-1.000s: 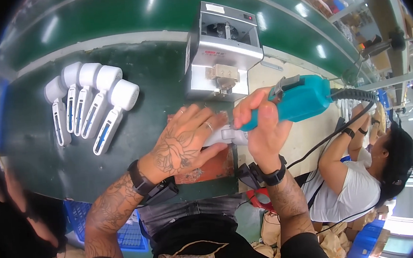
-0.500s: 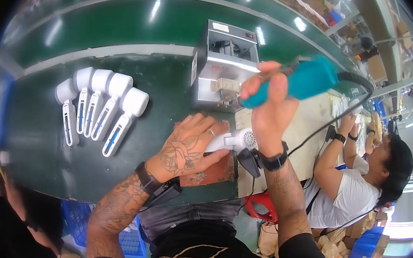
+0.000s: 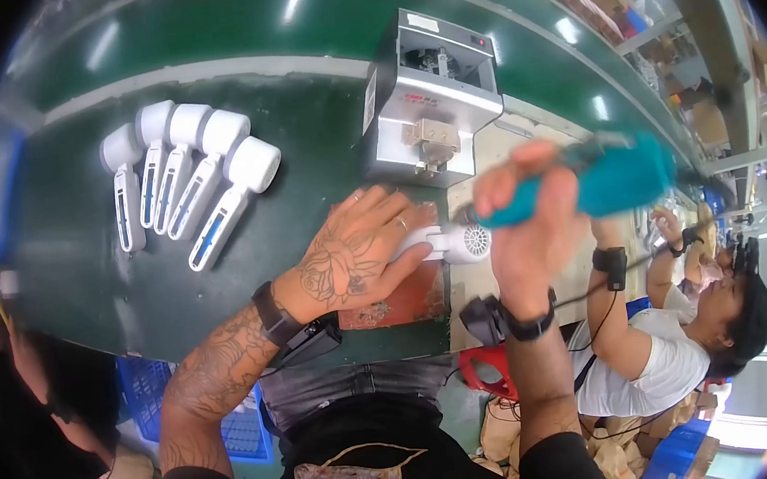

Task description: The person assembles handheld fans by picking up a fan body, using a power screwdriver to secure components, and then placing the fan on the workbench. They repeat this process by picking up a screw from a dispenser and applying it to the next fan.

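My left hand [image 3: 353,253] lies over the handle of a white handheld device with a round, grilled head [image 3: 470,243], which looks like a small fan or hair dryer. Its fingers and thumb hold the handle down on a reddish-brown mat [image 3: 398,299] and hide most of it. A teal electric screwdriver [image 3: 611,176], slightly blurred, is gripped in my right hand [image 3: 532,217]. The tool's tip points left, above the device's head and apart from it. In front of my hands stands a silver screw feeder [image 3: 434,107] with an open top and a small metal block at its front.
Several similar white devices [image 3: 215,190] lie fanned out on the green table [image 3: 64,240] at the left. A black cord trails from the screwdriver. At the right sits a co-worker [image 3: 649,358] in a white shirt. Below the table are a blue crate [image 3: 241,430] and a red stool [image 3: 486,369].
My right hand and the screwdriver have moved right and slightly down in the picture. My left hand keeps its hold on the device. The whole view has shifted a little.
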`<state>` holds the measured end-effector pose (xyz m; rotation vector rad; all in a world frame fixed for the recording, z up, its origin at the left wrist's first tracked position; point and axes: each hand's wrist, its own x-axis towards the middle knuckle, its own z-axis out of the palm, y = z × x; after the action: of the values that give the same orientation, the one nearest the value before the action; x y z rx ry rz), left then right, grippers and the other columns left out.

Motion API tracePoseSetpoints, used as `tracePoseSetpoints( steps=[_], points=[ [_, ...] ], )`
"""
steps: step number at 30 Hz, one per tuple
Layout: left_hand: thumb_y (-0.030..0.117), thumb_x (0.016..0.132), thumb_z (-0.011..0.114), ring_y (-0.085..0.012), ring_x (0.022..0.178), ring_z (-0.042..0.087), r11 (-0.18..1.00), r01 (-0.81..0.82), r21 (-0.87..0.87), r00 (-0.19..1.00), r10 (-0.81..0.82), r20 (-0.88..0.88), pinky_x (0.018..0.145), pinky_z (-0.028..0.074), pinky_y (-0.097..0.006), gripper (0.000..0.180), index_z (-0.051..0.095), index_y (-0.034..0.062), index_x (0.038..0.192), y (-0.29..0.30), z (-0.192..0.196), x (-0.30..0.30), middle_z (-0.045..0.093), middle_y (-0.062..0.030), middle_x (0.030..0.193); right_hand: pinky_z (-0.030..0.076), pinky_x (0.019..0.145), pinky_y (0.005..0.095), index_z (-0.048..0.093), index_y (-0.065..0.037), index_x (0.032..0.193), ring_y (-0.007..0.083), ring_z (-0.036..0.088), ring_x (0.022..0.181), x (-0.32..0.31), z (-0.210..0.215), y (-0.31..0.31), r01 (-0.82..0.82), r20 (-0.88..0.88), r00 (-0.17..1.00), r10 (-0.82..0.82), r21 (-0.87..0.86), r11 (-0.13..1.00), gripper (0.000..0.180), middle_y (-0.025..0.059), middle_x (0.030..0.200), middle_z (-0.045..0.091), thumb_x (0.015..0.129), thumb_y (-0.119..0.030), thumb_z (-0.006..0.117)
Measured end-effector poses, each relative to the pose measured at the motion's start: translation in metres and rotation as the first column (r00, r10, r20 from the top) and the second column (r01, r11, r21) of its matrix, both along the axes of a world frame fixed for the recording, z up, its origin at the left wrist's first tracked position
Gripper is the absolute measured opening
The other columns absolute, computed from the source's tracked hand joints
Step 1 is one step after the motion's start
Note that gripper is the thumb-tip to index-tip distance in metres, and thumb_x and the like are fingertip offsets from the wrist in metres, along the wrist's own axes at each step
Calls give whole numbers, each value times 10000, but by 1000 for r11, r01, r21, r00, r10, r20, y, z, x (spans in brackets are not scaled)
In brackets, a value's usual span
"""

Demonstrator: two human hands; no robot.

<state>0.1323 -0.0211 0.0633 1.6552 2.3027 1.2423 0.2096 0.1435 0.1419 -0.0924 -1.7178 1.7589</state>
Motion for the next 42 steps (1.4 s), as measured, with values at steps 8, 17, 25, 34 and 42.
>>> tracePoseSetpoints(
  steps=[8,17,25,34,42],
  points=[
    [258,944,674,-288,1062,565,998,-11,-59,1000,12,11,936,468,-440,410,651,78,1313,-1,-2,1,604,-87,1117,482,588,350,510,24,1130,213,576,598,29,-12,-5,-54,34,998,52,72,996,613,66,702,525,996,-560,635],
    [240,941,675,-304,1041,570,998,14,-57,999,-12,30,942,463,-441,422,636,63,1322,5,3,2,606,-106,1100,491,594,336,539,12,1064,208,603,643,35,-29,4,-71,11,997,71,8,997,531,102,752,593,1008,-503,651],
    [141,886,712,-354,1018,574,998,18,-67,999,-15,38,902,438,-448,394,658,36,1262,1,14,2,650,-138,1153,495,658,326,533,7,1004,184,603,713,34,-58,-7,-114,10,993,116,-144,983,273,95,768,585,1024,-248,629],
    [149,872,724,-352,1068,587,998,59,17,998,-59,-26,909,446,-455,389,670,39,1242,7,16,9,651,-123,1204,508,699,326,533,8,1071,187,617,756,47,-44,-2,-109,73,991,114,-67,992,292,92,850,620,1032,-262,635],
    [131,845,783,-273,862,709,996,59,65,973,-43,-228,724,557,-384,348,703,90,1182,-47,13,42,724,-58,1038,486,615,372,548,-70,1063,205,581,675,101,-11,-21,18,-109,993,-47,-248,968,496,64,768,579,994,-554,632]
  ],
)
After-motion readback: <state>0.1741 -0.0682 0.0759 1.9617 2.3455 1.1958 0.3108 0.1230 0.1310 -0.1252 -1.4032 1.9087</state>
